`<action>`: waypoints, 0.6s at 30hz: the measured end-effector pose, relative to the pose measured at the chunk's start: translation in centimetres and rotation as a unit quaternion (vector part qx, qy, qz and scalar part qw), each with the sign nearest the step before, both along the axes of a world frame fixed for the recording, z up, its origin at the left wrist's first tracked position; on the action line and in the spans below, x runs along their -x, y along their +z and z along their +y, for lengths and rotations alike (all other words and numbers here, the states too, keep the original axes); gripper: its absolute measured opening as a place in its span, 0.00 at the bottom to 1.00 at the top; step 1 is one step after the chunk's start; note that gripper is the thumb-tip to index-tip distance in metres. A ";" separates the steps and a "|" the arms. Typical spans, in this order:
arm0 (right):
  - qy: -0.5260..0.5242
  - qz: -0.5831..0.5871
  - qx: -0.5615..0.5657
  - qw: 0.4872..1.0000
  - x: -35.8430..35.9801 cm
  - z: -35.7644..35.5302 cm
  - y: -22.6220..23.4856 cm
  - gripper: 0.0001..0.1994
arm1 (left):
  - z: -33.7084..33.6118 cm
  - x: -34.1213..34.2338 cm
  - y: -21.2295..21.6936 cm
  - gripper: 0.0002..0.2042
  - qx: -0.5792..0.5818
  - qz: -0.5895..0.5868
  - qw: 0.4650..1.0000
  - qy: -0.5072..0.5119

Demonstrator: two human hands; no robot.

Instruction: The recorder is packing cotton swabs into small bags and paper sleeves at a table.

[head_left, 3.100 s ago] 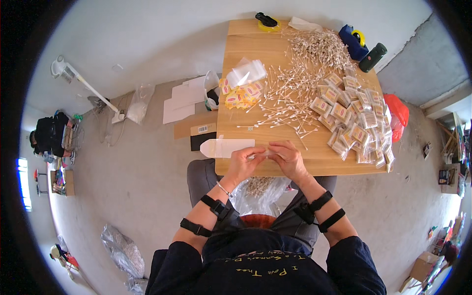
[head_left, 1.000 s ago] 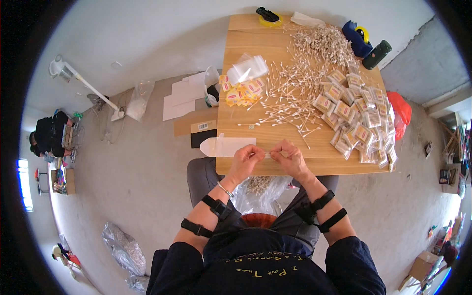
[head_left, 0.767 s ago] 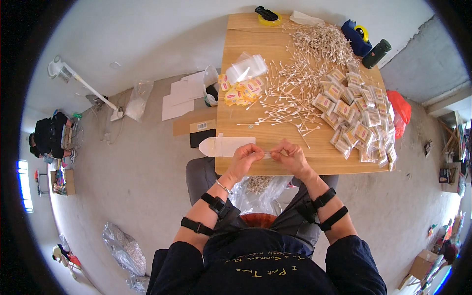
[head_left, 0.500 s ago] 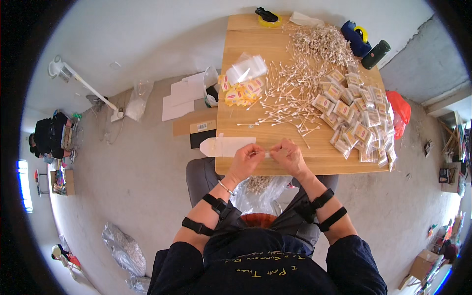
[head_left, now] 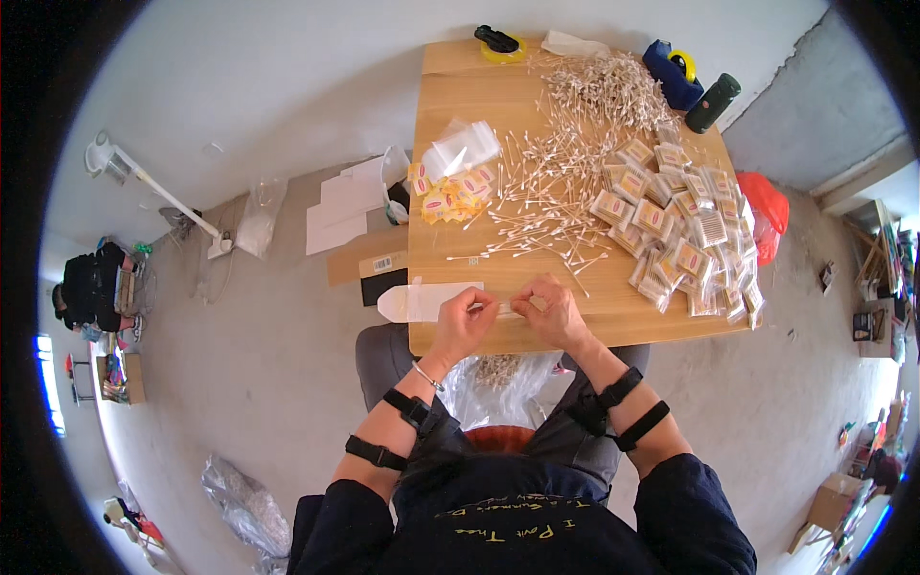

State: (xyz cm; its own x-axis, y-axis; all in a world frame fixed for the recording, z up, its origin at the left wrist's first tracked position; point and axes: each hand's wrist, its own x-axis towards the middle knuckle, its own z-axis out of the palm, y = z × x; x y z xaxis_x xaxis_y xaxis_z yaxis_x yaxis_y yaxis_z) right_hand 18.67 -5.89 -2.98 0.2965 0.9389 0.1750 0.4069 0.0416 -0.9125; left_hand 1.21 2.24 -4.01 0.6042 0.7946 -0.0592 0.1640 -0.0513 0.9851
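Note:
At the near edge of the wooden table [head_left: 450,86], my left hand [head_left: 465,321] and my right hand [head_left: 551,311] face each other, fingers closed in pinches. A small whitish strip [head_left: 506,309] shows between the fingertips; its kind is too small to tell. Beside my left hand lies a flat white sheet [head_left: 441,301] with a rounded left end. Loose cotton swabs [head_left: 551,187] are scattered beyond my hands, leading to a swab heap [head_left: 609,91] at the back. Filled clear packets of swabs [head_left: 654,220] are piled at the right. Yellow printed cards [head_left: 455,198] and empty clear bags [head_left: 463,150] lie at the left.
A yellow tape roll with a black cutter [head_left: 500,45], a blue tape dispenser [head_left: 671,81] and a dark cylinder [head_left: 713,103] stand along the back. A red bag [head_left: 767,206] hangs by the right edge. Clear plastic with swabs [head_left: 498,374] sits below the near edge.
The table and what lies on it have shifted left in the picture. My fingertips are slightly farther apart, with a bit more of the whitish strip showing.

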 end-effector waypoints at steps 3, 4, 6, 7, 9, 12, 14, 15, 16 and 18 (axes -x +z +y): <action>0.026 -0.055 -0.021 0.998 -0.4 0.3 0.4 0.04 | 0.3 -0.1 0.8 0.04 -0.030 0.003 1.000 0.003; 0.040 -0.102 -0.049 0.993 -0.4 0.4 0.5 0.06 | 0.5 0.1 0.7 0.04 -0.139 0.004 0.990 -0.004; 0.055 -0.149 -0.078 0.984 -0.6 0.4 0.6 0.08 | 0.7 0.3 0.8 0.05 -0.246 0.005 0.969 -0.011; 0.062 -0.207 -0.119 0.969 -0.7 0.3 0.6 0.09 | 0.7 0.2 1.0 0.07 -0.332 0.012 0.943 -0.019; 0.070 -0.264 -0.162 0.948 -1.0 0.1 1.0 0.10 | 0.5 0.4 1.4 0.09 -0.416 0.020 0.909 -0.024; 0.097 -0.367 -0.190 0.905 -1.0 -0.3 1.6 0.10 | 0.0 0.9 1.7 0.11 -0.490 0.071 0.868 -0.036; 0.101 -0.396 -0.192 0.892 -0.9 -0.5 1.5 0.11 | -0.2 1.1 2.0 0.12 -0.523 0.101 0.846 -0.033; 0.102 -0.396 -0.193 0.892 -0.9 -0.7 1.4 0.11 | -0.4 1.0 2.0 0.12 -0.524 0.101 0.845 -0.032; 0.099 -0.403 -0.182 0.891 -0.9 -0.9 1.3 0.11 | -0.6 0.9 1.9 0.12 -0.523 0.094 0.847 -0.021; 0.096 -0.411 -0.172 0.890 -0.8 -1.1 1.2 0.12 | -0.9 0.8 1.9 0.12 -0.523 0.085 0.848 -0.009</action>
